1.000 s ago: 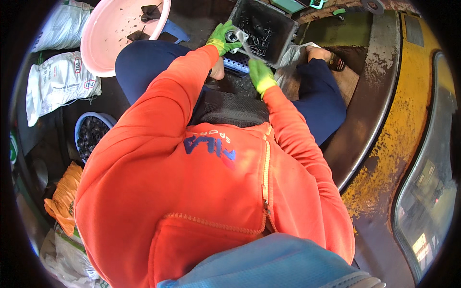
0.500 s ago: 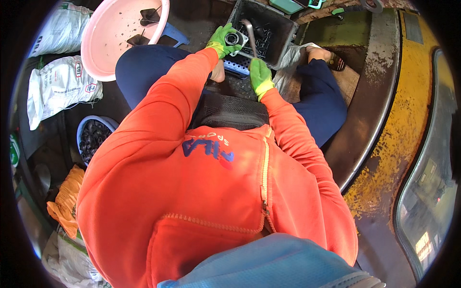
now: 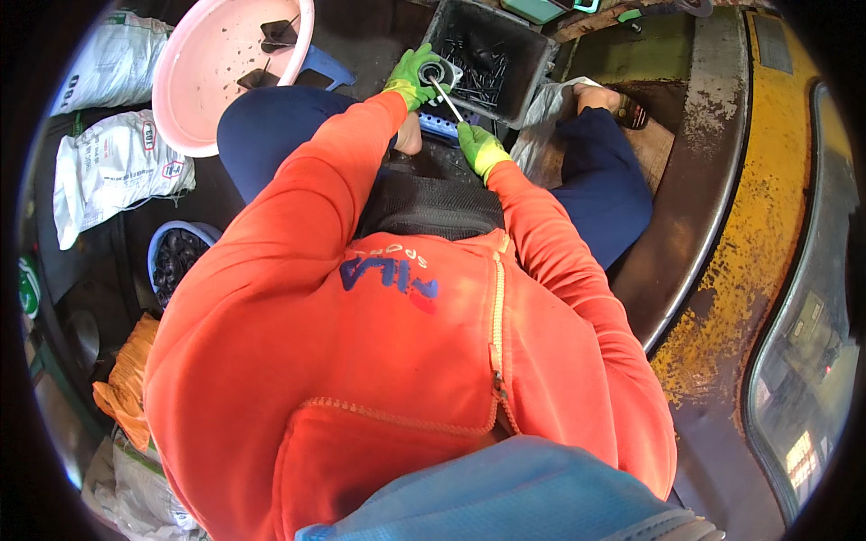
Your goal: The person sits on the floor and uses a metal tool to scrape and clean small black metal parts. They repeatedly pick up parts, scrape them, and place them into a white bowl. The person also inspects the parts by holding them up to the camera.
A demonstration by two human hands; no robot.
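Evidently, everything hinged on the line between the two gloved hands near the top centre of the frame. The left hand, in a bright green glove (image 3: pixel 409 76), was closed around the left edge of a round grey metal part with a ring-shaped opening and a pale flange (image 3: pixel 431 69), its fingers wrapped and not spread. The right hand, in a matching green glove (image 3: pixel 481 149), sat a little lower and farther right, its fingers curled together on the near end of a slim, pale metal rod-like tool (image 3: pixel 447 102). That tool's long axis ran aslant, from the right hand up and leftward to the ring, so the metal part lay to the upper left of the right hand's grip, with the left hand much the nearer to it. The tool's far end overlapped the opening; whether it touched the metal or reached inside was too small to tell. Just right of the part, a dark grey rectangular plastic crate (image 3: pixel 532 77) held loose, thin dark metal pieces (image 3: pixel 487 81), and a blue perforated plastic piece (image 3: pixel 439 125) showed below the tool.
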